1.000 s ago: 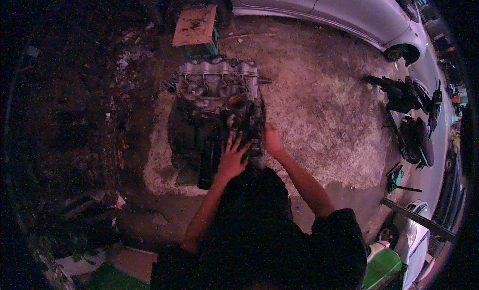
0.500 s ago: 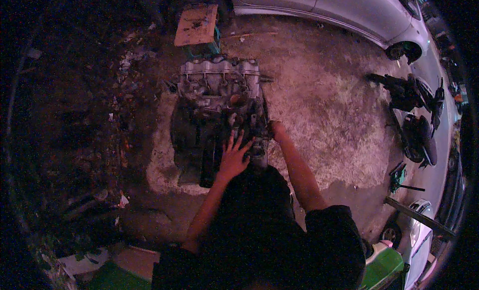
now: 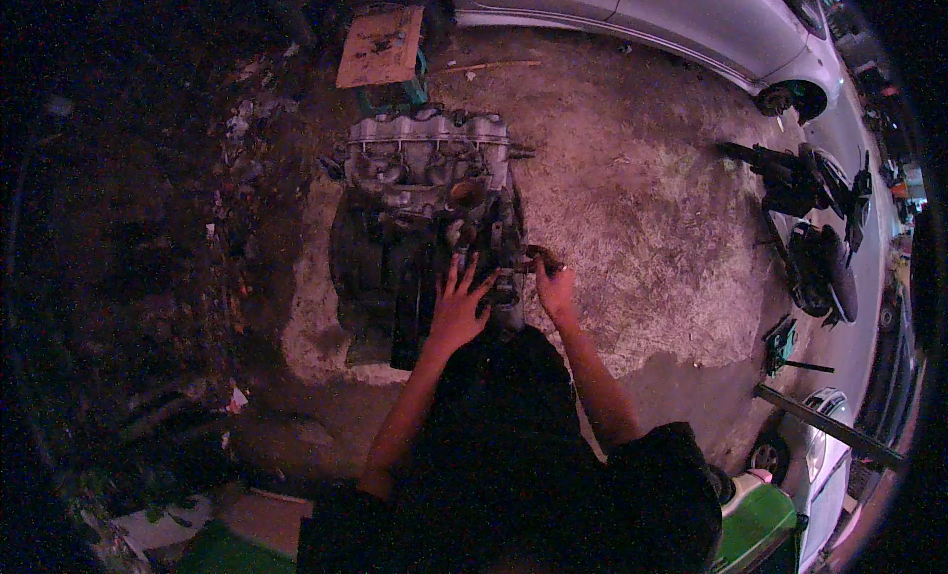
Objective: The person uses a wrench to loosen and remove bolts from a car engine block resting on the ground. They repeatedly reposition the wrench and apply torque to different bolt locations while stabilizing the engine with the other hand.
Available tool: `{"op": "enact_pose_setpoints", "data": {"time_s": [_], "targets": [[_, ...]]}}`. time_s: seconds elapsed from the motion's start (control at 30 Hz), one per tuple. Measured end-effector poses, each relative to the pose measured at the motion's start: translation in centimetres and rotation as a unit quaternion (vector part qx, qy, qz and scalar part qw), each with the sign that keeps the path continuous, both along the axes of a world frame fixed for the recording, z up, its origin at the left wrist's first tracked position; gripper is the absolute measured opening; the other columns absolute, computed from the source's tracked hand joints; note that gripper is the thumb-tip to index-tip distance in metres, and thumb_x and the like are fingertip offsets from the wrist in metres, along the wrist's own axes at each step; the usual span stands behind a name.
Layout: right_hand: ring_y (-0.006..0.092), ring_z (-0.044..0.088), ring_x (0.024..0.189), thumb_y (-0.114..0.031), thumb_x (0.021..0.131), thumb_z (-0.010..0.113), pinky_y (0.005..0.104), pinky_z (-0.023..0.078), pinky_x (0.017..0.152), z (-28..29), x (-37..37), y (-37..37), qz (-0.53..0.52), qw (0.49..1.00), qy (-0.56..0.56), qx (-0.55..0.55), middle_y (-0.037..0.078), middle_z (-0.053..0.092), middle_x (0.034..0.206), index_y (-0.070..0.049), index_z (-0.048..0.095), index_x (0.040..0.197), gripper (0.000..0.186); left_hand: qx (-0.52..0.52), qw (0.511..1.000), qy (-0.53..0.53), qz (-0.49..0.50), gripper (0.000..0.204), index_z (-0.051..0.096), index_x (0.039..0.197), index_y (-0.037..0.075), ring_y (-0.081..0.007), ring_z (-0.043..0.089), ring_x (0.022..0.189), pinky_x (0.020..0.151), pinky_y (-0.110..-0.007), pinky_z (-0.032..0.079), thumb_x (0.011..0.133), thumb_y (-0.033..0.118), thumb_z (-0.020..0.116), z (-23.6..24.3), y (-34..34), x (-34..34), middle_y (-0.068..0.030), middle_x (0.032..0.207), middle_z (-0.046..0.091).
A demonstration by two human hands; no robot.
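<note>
A large car engine [image 3: 427, 139] stands on the floor in front of me, its pale metal cover at the far end and darker parts nearer. My left hand [image 3: 459, 315] lies on the near part of the engine, fingers spread, holding nothing. Beside the engine's near right edge, my right hand [image 3: 555, 289] is closed, thumb and fingers bent around a small dark piece [image 3: 541, 257]. Dim light hides what kind of piece it is, and whether it is fixed to the engine.
Beyond the engine stands a green stool [image 3: 420, 80] with a brown board [image 3: 380, 48] on top. A silver car [image 3: 632, 21] is parked behind it. Motorcycles [image 3: 825, 263] stand at the right. Dark clutter covers the left side, and a green object [image 3: 755, 525] sits near right.
My right hand has turned and shifted slightly nearer to me, so more of its fingers show. The left hand stays on the engine. The whole view has moved slightly.
</note>
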State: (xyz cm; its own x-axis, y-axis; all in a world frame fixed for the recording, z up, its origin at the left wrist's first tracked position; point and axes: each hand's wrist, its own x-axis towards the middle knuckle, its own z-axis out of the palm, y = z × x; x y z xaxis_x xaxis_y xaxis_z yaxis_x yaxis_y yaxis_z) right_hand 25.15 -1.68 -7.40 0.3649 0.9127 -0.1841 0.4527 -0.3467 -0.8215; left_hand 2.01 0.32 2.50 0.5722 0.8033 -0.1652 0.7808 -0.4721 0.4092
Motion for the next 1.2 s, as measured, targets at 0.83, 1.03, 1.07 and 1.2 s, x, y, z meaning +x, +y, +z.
{"op": "enact_pose_setpoints", "data": {"time_s": [0.83, 1.03, 1.07, 1.2], "targets": [[0.0407, 0.07, 0.087, -0.013, 0.093, 0.066, 0.0475, 0.057, 0.076, 2.8, -3.8, -1.3, 0.088, 0.98, -0.155, 0.089, 0.024, 0.069, 0.099, -0.001, 0.063, 0.126, 0.035, 0.01, 1.0, -0.004, -0.009, 0.067, 0.042, 0.154, 0.034, -0.0431, 0.001, 0.156, 0.113, -0.074, 0.026, 0.092, 0.034, 0.066, -0.8, 0.2, 0.0, -0.0079, 0.171, 0.01], [0.0458, 0.065, 0.095, -0.016, 0.093, 0.064, 0.0545, 0.055, 0.082, 3.1, -3.2, -1.8, 0.174, 0.954, -0.192, 0.15, 0.029, 0.065, 0.107, 0.001, 0.044, 0.144, 0.057, -0.019, 1.0, 0.003, -0.006, 0.069, 0.04, 0.155, 0.035, -0.0447, 0.002, 0.155, 0.113, -0.073, 0.026, 0.091, 0.033, 0.068, -0.5, 0.0, -0.1, -0.009, 0.171, 0.012], [0.046, 0.065, 0.094, -0.017, 0.093, 0.064, 0.0547, 0.055, 0.081, 3.2, -2.9, -1.7, 0.18, 0.961, -0.173, 0.122, 0.029, 0.065, 0.107, 0.001, 0.045, 0.144, 0.057, -0.026, 1.0, 0.006, -0.005, 0.07, 0.04, 0.155, 0.035, -0.045, 0.002, 0.155, 0.113, -0.073, 0.026, 0.091, 0.033, 0.068, -0.3, 0.0, -0.1, -0.0092, 0.17, 0.012], [0.0471, 0.066, 0.091, -0.019, 0.094, 0.063, 0.0551, 0.055, 0.078, 3.4, -2.7, -1.4, 0.169, 0.975, -0.131, 0.068, 0.029, 0.066, 0.107, 0.0, 0.048, 0.14, 0.052, -0.013, 1.0, -0.009, 0.002, 0.076, 0.041, 0.154, 0.036, -0.042, 0.005, 0.156, 0.117, -0.069, 0.023, 0.085, 0.027, 0.073, 0.1, 0.0, 0.0, -0.0087, 0.17, 0.014]]}}
